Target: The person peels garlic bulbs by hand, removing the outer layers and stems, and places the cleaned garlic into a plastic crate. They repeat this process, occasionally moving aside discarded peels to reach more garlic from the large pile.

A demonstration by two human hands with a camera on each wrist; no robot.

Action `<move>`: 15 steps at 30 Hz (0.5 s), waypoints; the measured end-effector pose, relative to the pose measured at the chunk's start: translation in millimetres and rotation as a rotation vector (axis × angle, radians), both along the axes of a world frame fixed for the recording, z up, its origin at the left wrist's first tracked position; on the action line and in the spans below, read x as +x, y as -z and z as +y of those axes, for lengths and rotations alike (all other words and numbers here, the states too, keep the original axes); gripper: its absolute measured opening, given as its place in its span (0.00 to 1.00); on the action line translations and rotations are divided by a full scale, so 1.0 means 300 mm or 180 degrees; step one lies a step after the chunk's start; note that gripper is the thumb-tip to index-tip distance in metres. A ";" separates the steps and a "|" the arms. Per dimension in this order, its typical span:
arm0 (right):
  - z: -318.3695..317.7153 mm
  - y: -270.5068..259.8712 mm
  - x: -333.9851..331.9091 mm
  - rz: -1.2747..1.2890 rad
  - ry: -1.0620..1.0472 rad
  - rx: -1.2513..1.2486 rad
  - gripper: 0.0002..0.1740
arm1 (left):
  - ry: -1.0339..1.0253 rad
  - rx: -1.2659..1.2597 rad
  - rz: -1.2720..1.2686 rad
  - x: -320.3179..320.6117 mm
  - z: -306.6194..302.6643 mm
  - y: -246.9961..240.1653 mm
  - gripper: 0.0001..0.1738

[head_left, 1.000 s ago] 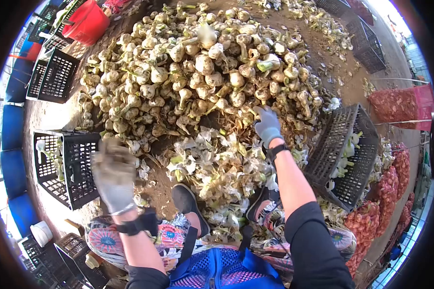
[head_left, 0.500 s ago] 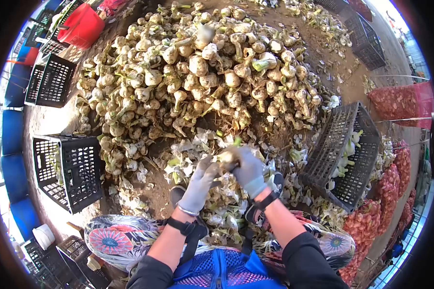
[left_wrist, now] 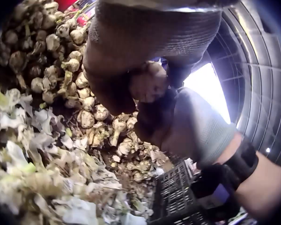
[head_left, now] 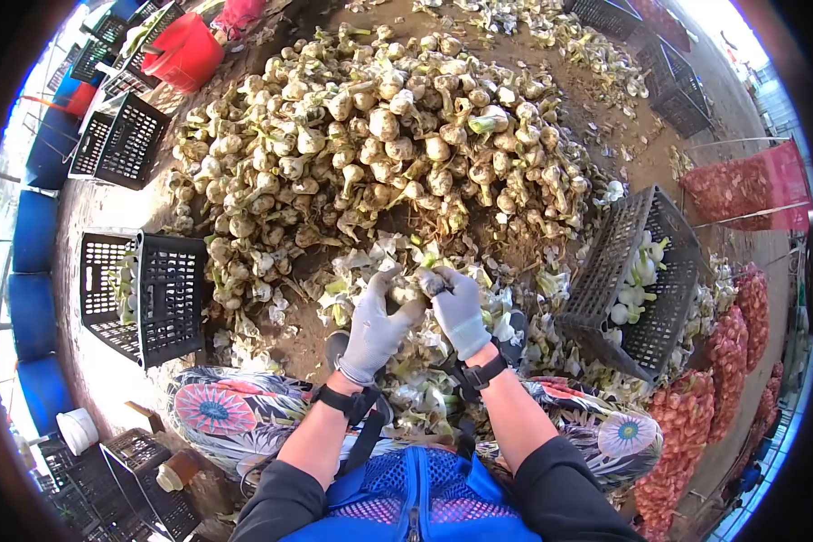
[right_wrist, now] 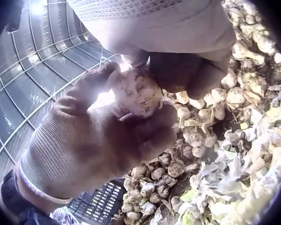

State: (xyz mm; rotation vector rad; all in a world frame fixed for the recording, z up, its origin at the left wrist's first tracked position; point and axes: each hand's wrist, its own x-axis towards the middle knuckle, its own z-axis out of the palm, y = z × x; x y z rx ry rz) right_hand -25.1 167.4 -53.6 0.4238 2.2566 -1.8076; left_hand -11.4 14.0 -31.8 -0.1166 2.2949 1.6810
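Holding one bulb [right_wrist: 138, 91] in the air above the peels [head_left: 357, 271], the person has both gloved hands closed on it. The left hand [head_left: 375, 330] cups it in curled fingers, and the right hand [head_left: 461, 312] pinches it from the other side.

The work looks like stripping dirty skin. It should go best with the left hand kept firm and low while the right thumb rubs the loose layers off, so scraps drop onto the peels and not into a crate.

There is one bulb in hand and two hands on it. The pile [head_left: 379, 154] beyond the peels holds far too many bulbs to count.

Two crates flank the person. The left crate [head_left: 167, 294] stands near the ground's left edge. The right crate [head_left: 605, 271] is tipped and holds a handful of white bulbs. At least four more crates lie farther off. One red bucket [head_left: 185, 50] sits at the far left corner. Red net sacks [head_left: 741, 194] line the right edge, and I cannot count them.
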 end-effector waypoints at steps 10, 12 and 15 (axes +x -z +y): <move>0.021 -0.065 0.036 0.0408 0.0234 -0.1520 0.10 | -0.0202 0.1235 -0.0084 0.014 0.009 -0.039 0.31; 0.030 -0.040 0.035 0.0229 0.0240 -0.1682 0.09 | -0.0184 0.1184 0.0254 0.030 0.012 -0.004 0.29; 0.039 -0.092 0.042 0.0158 -0.0006 -0.1597 0.10 | -0.0369 0.2016 -0.0289 0.029 -0.006 -0.005 0.25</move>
